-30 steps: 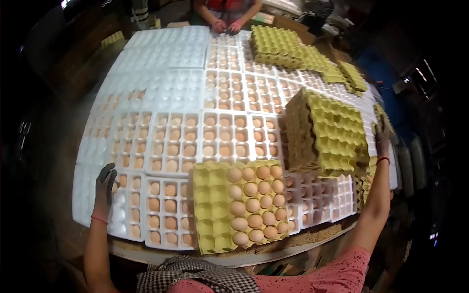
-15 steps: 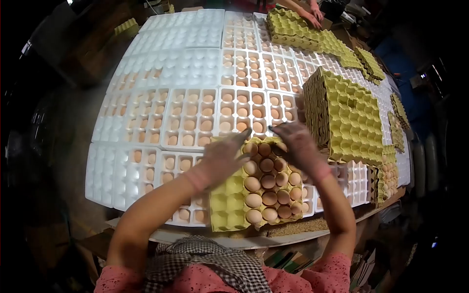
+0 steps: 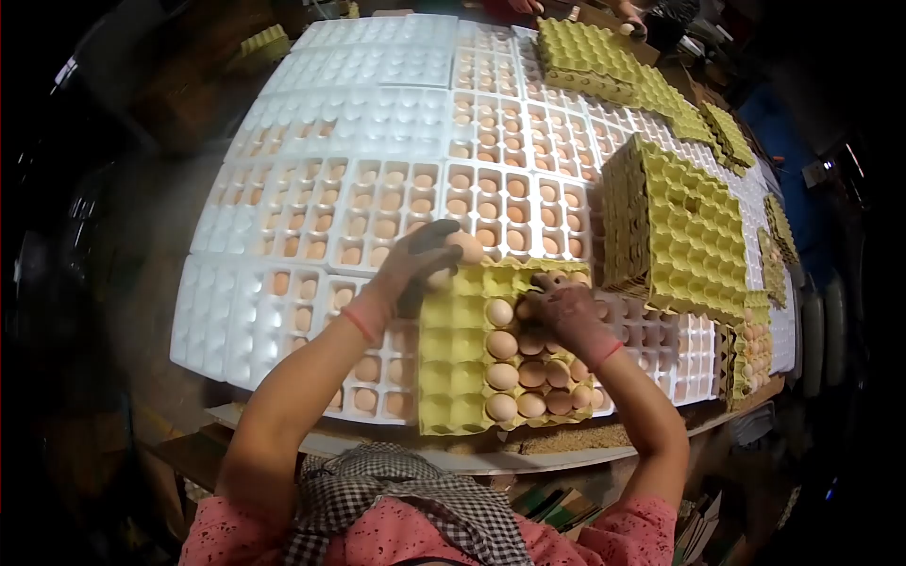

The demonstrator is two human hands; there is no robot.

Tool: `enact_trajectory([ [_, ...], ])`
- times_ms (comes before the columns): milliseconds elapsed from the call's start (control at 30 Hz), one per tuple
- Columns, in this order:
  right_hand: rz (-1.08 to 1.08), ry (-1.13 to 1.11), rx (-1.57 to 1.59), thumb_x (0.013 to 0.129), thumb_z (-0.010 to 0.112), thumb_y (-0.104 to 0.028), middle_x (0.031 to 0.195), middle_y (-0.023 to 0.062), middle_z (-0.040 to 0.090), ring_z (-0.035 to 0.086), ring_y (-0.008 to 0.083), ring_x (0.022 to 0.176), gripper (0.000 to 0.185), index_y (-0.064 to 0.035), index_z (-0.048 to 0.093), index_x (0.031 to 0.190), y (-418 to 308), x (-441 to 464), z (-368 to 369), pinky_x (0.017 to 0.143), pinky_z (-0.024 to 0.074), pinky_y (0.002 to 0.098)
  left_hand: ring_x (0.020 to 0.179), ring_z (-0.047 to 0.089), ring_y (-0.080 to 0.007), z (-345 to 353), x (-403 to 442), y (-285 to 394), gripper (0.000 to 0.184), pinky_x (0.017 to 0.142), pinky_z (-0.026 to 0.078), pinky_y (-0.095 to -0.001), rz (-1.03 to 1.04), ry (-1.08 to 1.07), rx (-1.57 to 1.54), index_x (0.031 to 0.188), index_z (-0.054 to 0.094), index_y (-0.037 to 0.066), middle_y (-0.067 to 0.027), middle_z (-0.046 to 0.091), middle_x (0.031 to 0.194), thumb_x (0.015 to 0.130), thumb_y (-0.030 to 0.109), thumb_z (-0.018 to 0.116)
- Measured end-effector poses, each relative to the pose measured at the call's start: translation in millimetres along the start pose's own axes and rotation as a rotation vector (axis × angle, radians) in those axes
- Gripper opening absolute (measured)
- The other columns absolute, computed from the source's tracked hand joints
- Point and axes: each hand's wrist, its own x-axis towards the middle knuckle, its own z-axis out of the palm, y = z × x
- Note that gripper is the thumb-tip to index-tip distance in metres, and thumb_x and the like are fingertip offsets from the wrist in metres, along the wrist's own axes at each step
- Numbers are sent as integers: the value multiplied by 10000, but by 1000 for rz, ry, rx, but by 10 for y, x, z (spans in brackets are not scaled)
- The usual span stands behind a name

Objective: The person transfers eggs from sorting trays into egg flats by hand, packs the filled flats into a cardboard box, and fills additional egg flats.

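My left hand (image 3: 408, 268), in a thin dark-fingered glove, is closed around eggs; one egg (image 3: 464, 247) shows at the fingertips and another lower against the palm. It is just left of the top of a yellow egg tray (image 3: 451, 377), above white foam trays. Over that yellow tray, my right hand (image 3: 572, 319) has its gloved fingers curled down around an egg (image 3: 526, 309) among the others; the fingers partly hide it. The tray's left columns are bare cups, and brown eggs (image 3: 502, 375) fill much of its right side.
White foam trays (image 3: 392, 160) with eggs cover the table beyond my hands. A tall stack of yellow trays (image 3: 694, 231) stands close on the right. More yellow trays (image 3: 590, 57) lie at the back, where another person's hand (image 3: 630, 14) shows. The table edge (image 3: 453, 462) is before me.
My left hand has moved left, off the tray's top edge, and now shows eggs in its grasp. My right hand has come down onto the tray's eggs. The view has shifted slightly.
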Motion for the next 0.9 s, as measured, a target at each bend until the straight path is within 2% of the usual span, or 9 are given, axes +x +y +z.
enact_trajectory([
  [100,-85,310,259,814,716,-209,1122,129,683,693,244,878,336,-129,643,1133,256,-170,-38,692,544,381,930,629,-122,-554,-779,291,463,757,528,-233,247,163,121,1364,507,-2,-63,641,1133,944,162,610],
  [167,7,426,827,845,674,-128,1276,141,618,683,200,900,420,-115,603,1260,358,-247,32,726,549,351,893,609,-89,-1002,-1306,419,463,691,507,-209,330,319,217,1368,503,0,-49,637,1128,969,224,576],
  [200,234,252,1486,858,639,-78,1335,107,569,655,193,954,483,-110,566,1335,231,-311,-130,800,536,329,873,603,-84,-1222,-1605,526,484,630,477,-192,248,418,229,1365,505,9,-58,637,1148,956,251,598],
  [233,195,256,1571,847,634,-55,1343,114,540,634,208,1002,470,-96,584,1313,138,-309,-223,824,532,339,853,596,-79,-1420,-1870,606,507,568,448,-175,163,516,243,1362,507,19,-67,638,1168,942,279,620],
  [367,23,243,289,748,762,-210,1293,189,523,658,290,955,410,-89,649,1123,-302,-7,-59,777,551,396,827,588,-94,-2150,-2487,567,486,562,429,-177,224,785,198,1360,513,30,-59,641,1119,952,278,602],
  [400,105,293,182,682,801,-295,1105,182,613,656,314,911,396,-109,655,999,-489,67,7,752,543,421,831,590,-102,-2244,-2577,572,483,565,431,-185,235,850,194,1360,513,34,-58,640,1116,952,277,600],
  [500,190,122,-19,672,794,-293,928,136,663,663,288,895,359,-127,662,961,-591,225,135,734,536,419,861,598,-124,-2572,-2803,613,483,587,442,-215,261,867,239,1354,510,29,-60,628,1123,952,281,602],
  [700,281,100,98,670,811,-298,983,124,684,662,294,990,401,-131,704,1019,-668,171,-378,842,522,422,876,621,-164,-3135,-3006,541,474,719,504,-280,236,709,364,1309,537,2,-86,590,1153,911,225,664],
  [900,44,381,290,723,820,-298,1193,134,617,692,290,913,371,-164,697,1047,-2291,758,-1261,780,559,411,961,658,-228,-3101,-2425,308,482,846,533,-327,219,426,650,1299,569,77,-110,627,1213,846,162,709],
])
